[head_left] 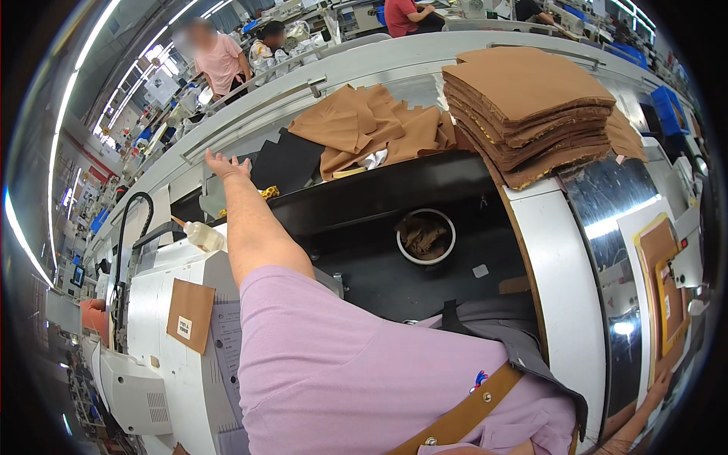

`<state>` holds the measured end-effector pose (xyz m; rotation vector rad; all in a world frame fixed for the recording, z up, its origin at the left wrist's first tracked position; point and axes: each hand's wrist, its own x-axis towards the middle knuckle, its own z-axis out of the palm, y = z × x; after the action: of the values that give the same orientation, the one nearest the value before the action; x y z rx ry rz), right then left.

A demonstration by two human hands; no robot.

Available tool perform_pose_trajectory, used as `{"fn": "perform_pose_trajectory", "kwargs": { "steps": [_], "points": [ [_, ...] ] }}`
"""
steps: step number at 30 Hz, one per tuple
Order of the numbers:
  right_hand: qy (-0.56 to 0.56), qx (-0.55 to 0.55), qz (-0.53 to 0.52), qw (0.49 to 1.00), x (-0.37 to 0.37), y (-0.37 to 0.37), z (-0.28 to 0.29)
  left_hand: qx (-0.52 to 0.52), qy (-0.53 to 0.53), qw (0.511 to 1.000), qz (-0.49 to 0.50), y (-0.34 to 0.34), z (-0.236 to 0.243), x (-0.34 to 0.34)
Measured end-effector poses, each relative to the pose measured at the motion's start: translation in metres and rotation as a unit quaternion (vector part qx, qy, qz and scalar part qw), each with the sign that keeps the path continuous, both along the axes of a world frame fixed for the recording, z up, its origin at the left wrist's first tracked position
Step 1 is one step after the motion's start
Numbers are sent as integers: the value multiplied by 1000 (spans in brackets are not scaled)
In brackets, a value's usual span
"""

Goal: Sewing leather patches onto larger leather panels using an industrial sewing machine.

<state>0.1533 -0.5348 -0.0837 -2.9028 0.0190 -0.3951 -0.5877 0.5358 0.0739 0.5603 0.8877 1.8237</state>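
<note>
My left hand reaches far out over the left end of the bench, fingers apart and nothing in it. Beside it lie a black cut piece and a heap of tan leather-like pieces. A yellow patterned bit shows just past my wrist. At the lower right rim, my right hand is by the lower edge of a white board bearing a brown piece and a yellow frame. Its fingers are small and dim there, so their grip is unclear.
A tall stack of tan pieces stands on the right of the bench. Below sits a white-rimmed bucket with brown scraps. A clear bottle and a labelled brown piece rest on the left machine. A blue bin is far right.
</note>
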Motion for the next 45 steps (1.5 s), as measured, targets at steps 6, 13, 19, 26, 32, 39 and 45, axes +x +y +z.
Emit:
{"fn": "perform_pose_trajectory", "kwargs": {
  "steps": [6, 13, 19, 26, 32, 39, 45],
  "points": [
    [9, 3, -17, 1000, 1, 1, 1, 9, -5, 1000, 2, -5, 4, 1],
    [26, -6, -6, 1000, -2, 2, 7, 5, 17, 1000, 1, -2, 3, -1],
    [8, 5, 0, 1000, -4, 14, 8, 12, 22, 1000, 2, -7, 4, -7],
    [6, -9, 9, 1000, -12, 5, 10, 8, 27, 1000, -5, -6, 0, 2],
    [1, 18, 26, 999, -7, 9, 9, 11, 27, 1000, -1, -4, 8, -3],
    [7, 0, 12, 1000, -3, 3, 10, 9, 18, 1000, 5, -9, 13, 2],
    [8, -6, 13, 1000, -6, 6, 10, 25, -12, 1000, -3, -2, 7, 0]
  ]
}}
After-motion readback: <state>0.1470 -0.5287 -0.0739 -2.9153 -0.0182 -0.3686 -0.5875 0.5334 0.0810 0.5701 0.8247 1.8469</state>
